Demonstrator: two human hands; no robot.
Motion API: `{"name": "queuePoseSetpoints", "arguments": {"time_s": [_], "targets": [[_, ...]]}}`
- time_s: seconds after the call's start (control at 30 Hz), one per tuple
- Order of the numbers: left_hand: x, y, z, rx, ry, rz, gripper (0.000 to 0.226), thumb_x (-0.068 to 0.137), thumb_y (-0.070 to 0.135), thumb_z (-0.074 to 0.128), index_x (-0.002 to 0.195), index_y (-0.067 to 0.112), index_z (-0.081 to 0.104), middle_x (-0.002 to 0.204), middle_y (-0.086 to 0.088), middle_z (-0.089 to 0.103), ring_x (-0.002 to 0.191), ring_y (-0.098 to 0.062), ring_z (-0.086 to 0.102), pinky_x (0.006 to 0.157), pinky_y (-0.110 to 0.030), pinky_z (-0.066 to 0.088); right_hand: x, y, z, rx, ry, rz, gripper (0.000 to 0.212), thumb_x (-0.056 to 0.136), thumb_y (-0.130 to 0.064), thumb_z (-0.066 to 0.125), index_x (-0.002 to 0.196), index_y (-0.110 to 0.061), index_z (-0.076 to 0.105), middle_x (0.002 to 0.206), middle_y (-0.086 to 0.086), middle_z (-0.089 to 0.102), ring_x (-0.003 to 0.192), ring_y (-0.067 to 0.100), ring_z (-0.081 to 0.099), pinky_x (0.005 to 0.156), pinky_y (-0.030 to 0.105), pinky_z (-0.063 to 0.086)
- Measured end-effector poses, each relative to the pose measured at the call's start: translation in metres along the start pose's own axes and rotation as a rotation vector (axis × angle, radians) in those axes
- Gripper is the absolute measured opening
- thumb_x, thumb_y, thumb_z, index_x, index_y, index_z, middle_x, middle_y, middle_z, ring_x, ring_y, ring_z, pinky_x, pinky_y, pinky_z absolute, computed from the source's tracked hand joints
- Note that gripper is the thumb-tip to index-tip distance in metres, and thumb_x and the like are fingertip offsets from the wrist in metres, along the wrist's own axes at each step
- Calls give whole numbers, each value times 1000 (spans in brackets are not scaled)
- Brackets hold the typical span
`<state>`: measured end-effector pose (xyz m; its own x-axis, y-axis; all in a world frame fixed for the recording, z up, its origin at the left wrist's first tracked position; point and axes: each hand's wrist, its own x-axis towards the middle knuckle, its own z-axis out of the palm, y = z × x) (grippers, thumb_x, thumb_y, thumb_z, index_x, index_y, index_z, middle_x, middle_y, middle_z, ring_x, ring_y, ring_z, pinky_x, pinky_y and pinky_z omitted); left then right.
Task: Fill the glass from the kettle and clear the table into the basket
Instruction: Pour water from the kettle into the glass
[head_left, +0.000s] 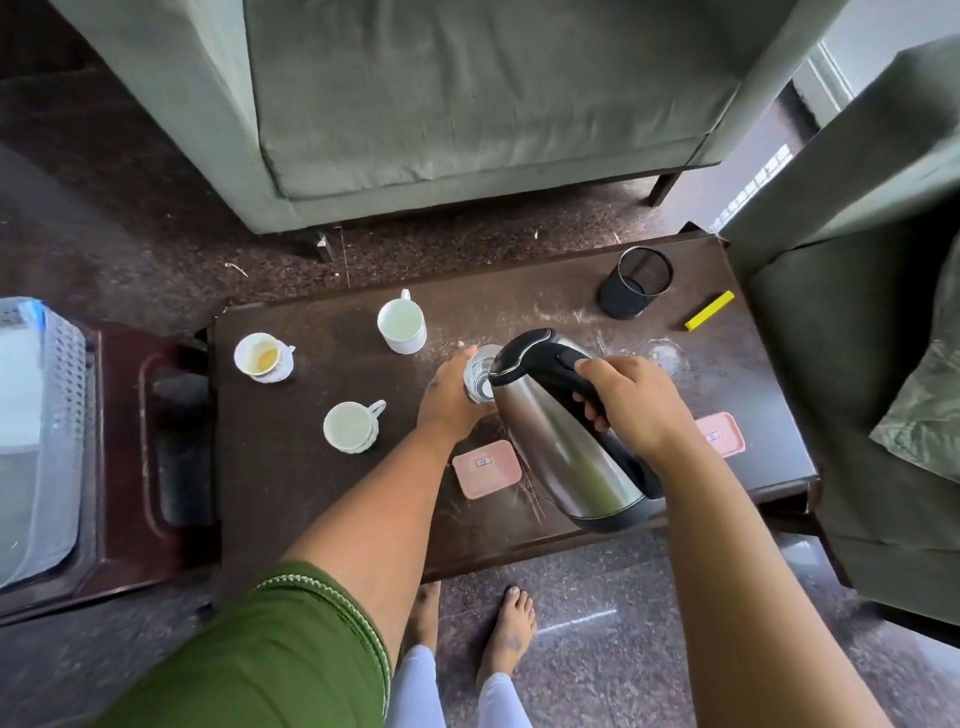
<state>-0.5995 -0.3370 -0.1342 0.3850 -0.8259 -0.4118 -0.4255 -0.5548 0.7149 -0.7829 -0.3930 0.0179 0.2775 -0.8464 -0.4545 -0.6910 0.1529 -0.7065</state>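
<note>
Plainly the biggest hazard sits with the biggest thing: the steel kettle (566, 441) is lifted off the dark table (311, 493) and tipped toward the glass (480, 376), the right hand (631, 402) wrapped tight around its black handle — a heavy load carried on one wrist, so any wobble could send water past the rim and across the tabletop. Whether water is running yet cannot be told from here. The basket (47, 415) waits on a low stand at the left, well apart from the table, and everything bound for it is untouched. Next down, the glass itself, at the table's middle: the left hand (449, 400) curls around its side to steady it, which puts those fingers right beside the spout, and if the water is hot a splash would land on them. A clear glass also hides its level, so overfilling is likely. Smaller still, the two pink lids (487, 467) and the three white cups (401, 326) lie near enough to catch a spill — one cup (262, 357) holds yellowish dregs that could tip.
</note>
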Motion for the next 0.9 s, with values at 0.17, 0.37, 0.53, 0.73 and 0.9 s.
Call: {"name": "queuePoseSetpoints", "arguments": {"time_s": [0.17, 0.37, 0.53, 0.73, 0.9], "targets": [[0, -7, 0, -62, 6, -16, 83, 69, 22, 82, 142, 25, 42, 139, -6, 52, 127, -24, 51, 106, -37, 40, 0, 2, 0, -58, 14, -4, 42, 86, -39, 48, 62, -9, 64, 47, -2, 61, 49, 17, 56, 65, 39, 50], [-2, -7, 0, -69, 15, -13, 77, 75, 27, 75, 143, 30, 40, 143, -4, 50, 129, -25, 50, 106, -38, 38, 4, 3, 8, -261, 95, -56, 68, 79, -60, 43, 72, 6, 61, 67, 23, 65, 68, 37, 62, 67, 43, 53], [-3, -7, 0, -105, 7, -20, 73, 76, 26, 74, 142, 33, 41, 142, -2, 51, 126, -25, 53, 104, -38, 41, 8, 3, 12, -276, 156, -35, 73, 77, -64, 46, 71, 7, 60, 67, 25, 65, 69, 36, 63, 66, 41, 54], [-2, -11, 2, -110, -30, -58, 78, 76, 29, 74, 144, 36, 37, 144, -1, 47, 125, -26, 54, 103, -48, 43, 10, -1, 14, -266, 164, 5, 79, 67, -71, 44, 69, 6, 60, 66, 25, 64, 60, 36, 62, 65, 43, 55], [-3, -13, 3, -123, -32, -63, 81, 74, 28, 77, 143, 38, 36, 143, 1, 48, 122, -26, 56, 102, -50, 44, 15, -5, 10, -258, 164, 29, 75, 62, -72, 44, 59, 0, 64, 52, 17, 61, 55, 32, 60, 62, 41, 54]]}}
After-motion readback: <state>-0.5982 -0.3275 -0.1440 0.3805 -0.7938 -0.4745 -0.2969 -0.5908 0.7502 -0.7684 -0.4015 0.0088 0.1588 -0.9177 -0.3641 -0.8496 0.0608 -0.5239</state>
